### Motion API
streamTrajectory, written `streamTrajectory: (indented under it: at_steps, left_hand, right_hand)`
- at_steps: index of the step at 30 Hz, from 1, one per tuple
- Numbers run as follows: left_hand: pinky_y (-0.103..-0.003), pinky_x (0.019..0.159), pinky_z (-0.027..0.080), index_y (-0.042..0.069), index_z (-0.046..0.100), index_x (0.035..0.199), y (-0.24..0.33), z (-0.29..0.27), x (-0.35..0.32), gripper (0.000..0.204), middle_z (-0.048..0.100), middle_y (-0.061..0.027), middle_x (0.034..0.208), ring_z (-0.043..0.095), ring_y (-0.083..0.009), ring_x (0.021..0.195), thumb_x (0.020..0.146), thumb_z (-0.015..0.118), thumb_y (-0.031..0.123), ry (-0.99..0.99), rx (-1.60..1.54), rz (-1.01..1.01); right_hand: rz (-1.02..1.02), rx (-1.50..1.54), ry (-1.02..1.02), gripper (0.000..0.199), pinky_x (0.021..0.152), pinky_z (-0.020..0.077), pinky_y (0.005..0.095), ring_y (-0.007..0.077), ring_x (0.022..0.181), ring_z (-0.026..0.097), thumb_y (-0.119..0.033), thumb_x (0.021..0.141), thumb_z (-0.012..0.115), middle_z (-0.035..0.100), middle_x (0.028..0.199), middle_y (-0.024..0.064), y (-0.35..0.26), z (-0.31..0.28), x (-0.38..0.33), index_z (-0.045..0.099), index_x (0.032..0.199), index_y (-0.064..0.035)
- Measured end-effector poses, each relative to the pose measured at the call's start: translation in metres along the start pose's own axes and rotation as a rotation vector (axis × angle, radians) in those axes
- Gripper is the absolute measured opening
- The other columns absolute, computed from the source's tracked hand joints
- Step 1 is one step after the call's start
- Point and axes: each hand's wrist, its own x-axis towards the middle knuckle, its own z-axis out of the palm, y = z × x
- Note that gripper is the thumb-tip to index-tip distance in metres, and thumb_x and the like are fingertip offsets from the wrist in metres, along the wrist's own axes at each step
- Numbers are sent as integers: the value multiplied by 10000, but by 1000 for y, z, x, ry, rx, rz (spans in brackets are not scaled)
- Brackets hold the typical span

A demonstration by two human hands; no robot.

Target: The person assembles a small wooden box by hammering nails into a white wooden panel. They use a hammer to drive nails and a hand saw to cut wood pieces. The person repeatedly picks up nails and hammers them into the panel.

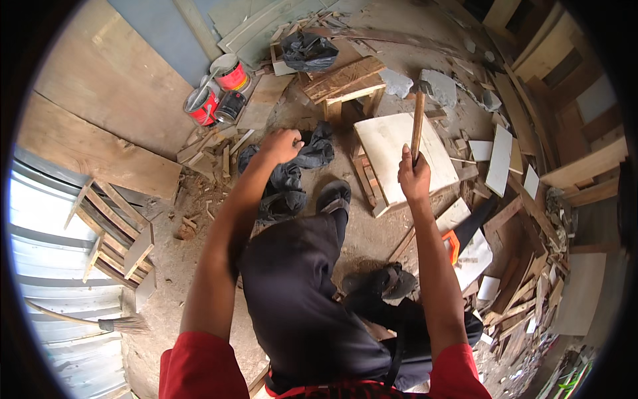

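My right hand [415, 174] is closed round the wooden handle of a hammer [418, 123], raised upright with its dark head at the far end. Below and beyond that hand is a low wooden piece with a pale square top [392, 153]. My left hand [284, 145] is closed, with a small dark bit showing at its fingertips that I cannot make out. It hovers over a crumpled black plastic or cloth heap [312, 149] on the dusty floor, left of the pale top.
A small wooden bench [345, 78] stands ahead, with a black bag [309, 52] behind it. Red paint cans [231, 73] are at the far left. An orange-handled saw [453, 246] and wood scraps lie right. A broom [123, 324] leans lower left.
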Motion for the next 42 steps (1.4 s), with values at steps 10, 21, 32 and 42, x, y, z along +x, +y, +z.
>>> streamTrajectory:
  at_steps: [10, 21, 32, 42]
  left_hand:
    - [-516, 787, 535, 66, 686, 950, -85, 137, 38, 218, 694, -212, 925, 661, -424, 883, 948, 618, 273, -67, -73, -306]
    - [-484, 783, 544, 102, 631, 1135, -78, 195, 21, 306, 638, -165, 1080, 657, -394, 936, 836, 679, 147, 376, -178, -350]
    - [-442, 877, 563, 57, 691, 976, -79, 194, 57, 176, 582, -119, 1226, 600, -298, 1128, 805, 687, 99, 174, 158, -253]
    - [-467, 904, 543, 13, 650, 1038, -75, 197, 60, 250, 601, -193, 1217, 615, -377, 1098, 789, 667, 34, 215, 120, -377]
  right_hand:
    - [249, 385, -124, 381, 448, 391, 273, 80, 483, 412, -389, 1071, 457, 397, 617, -20, 24, 19, 5, 434, 841, -85]
    - [256, 353, -44, 436, 400, 322, 249, 63, 434, 333, -391, 1087, 413, 348, 583, -32, 21, 26, 7, 387, 756, -109]
    - [263, 383, -10, 443, 412, 340, 254, 70, 444, 356, -388, 1088, 413, 353, 572, -23, 18, 27, 7, 392, 755, -96]
    - [267, 386, -50, 430, 425, 361, 253, 65, 463, 376, -393, 1079, 437, 381, 591, -19, 20, 21, 7, 425, 794, -71]
